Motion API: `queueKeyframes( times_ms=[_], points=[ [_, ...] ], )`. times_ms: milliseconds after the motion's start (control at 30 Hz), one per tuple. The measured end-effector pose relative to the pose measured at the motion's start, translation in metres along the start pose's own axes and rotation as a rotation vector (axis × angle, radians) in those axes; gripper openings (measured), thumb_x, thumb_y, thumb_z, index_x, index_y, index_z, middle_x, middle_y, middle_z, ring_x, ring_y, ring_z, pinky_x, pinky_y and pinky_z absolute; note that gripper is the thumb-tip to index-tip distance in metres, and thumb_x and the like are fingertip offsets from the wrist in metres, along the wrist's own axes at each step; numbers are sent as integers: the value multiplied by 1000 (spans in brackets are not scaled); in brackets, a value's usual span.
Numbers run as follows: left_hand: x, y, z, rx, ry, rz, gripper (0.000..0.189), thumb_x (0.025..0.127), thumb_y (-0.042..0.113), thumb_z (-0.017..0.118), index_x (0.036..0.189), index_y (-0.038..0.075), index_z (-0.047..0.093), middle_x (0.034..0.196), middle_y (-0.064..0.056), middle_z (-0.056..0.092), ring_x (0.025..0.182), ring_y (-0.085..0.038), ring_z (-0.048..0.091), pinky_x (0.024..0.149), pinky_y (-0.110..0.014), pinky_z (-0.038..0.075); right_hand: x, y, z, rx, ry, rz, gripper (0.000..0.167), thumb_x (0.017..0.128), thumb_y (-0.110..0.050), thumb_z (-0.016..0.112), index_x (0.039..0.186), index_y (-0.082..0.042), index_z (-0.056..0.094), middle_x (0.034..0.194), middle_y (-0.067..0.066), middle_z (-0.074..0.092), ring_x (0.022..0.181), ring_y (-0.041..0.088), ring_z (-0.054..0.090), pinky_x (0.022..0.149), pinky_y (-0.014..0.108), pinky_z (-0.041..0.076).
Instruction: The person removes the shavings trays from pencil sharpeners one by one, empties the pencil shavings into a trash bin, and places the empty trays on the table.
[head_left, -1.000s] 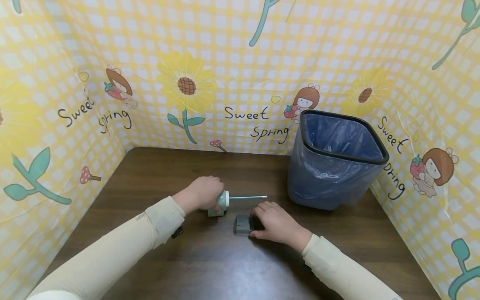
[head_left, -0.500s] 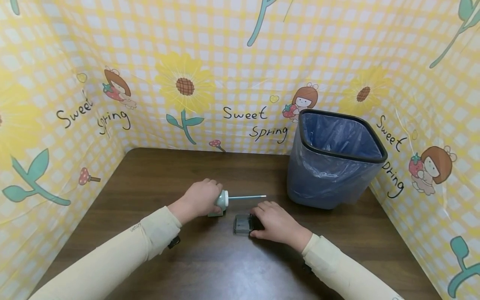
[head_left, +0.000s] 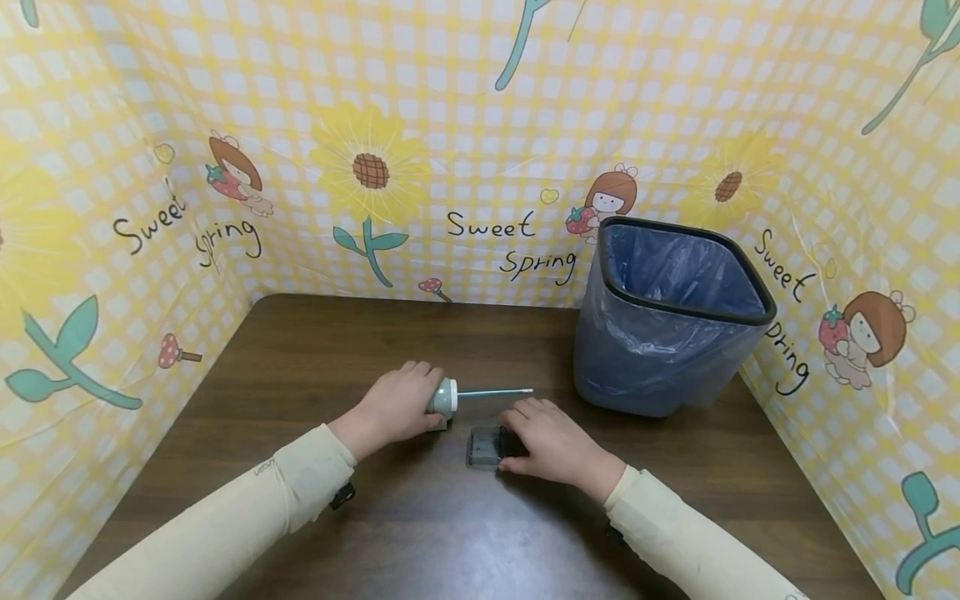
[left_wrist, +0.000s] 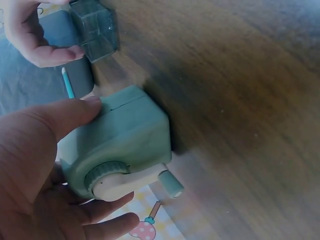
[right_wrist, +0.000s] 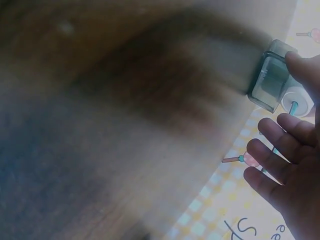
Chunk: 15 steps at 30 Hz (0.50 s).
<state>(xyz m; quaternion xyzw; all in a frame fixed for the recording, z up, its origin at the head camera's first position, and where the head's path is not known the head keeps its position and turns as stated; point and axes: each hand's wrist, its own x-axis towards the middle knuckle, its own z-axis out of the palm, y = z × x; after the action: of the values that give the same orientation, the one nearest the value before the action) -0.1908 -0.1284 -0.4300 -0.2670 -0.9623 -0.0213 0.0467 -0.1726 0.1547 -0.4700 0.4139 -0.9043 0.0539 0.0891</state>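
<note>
My left hand (head_left: 392, 406) holds a pale green crank pencil sharpener (left_wrist: 125, 130) on the wooden table, thumb on one face and fingers around the far side. The sharpener's white crank (left_wrist: 135, 181), with its green knob, shows in the left wrist view. A thin blue pencil (head_left: 495, 392) sticks out of the sharpener's white front and points right. Just in front of it lies a see-through grey box (head_left: 483, 447), like a shavings drawer. My right hand (head_left: 555, 442) spans the box's right end, thumb on the near side and fingers on the far side.
A blue bin (head_left: 660, 358) with a clear liner and black rim stands at the back right, beyond my right hand. Yellow checked cloth (head_left: 480, 150) walls in the brown table (head_left: 330, 333) at the back and sides.
My left hand and forearm have shifted slightly left and toward me along the sharpener. The sharpener, pencil, box and right hand stay nearly where they were.
</note>
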Motion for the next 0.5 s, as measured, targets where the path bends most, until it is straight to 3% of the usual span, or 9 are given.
queueKeyframes(
  times_ms=[267,500],
  points=[
    [-3,-1,7,-1,25,-4,75,87,49,78,140,1,54,129,-16,62,113,-31,61,87,-46,58,1,-3,-4,10,36,-13,60,84,-54,79,127,-13,64,118,-1,65,116,19,60,103,42,49],
    [-6,-1,4,-42,48,-17,80,85,51,79,143,1,53,133,-18,60,118,-35,59,90,-50,56,2,-4,-6,-9,64,13,60,88,-54,75,130,-14,62,121,-1,65,117,18,59,103,42,48]
  ],
)
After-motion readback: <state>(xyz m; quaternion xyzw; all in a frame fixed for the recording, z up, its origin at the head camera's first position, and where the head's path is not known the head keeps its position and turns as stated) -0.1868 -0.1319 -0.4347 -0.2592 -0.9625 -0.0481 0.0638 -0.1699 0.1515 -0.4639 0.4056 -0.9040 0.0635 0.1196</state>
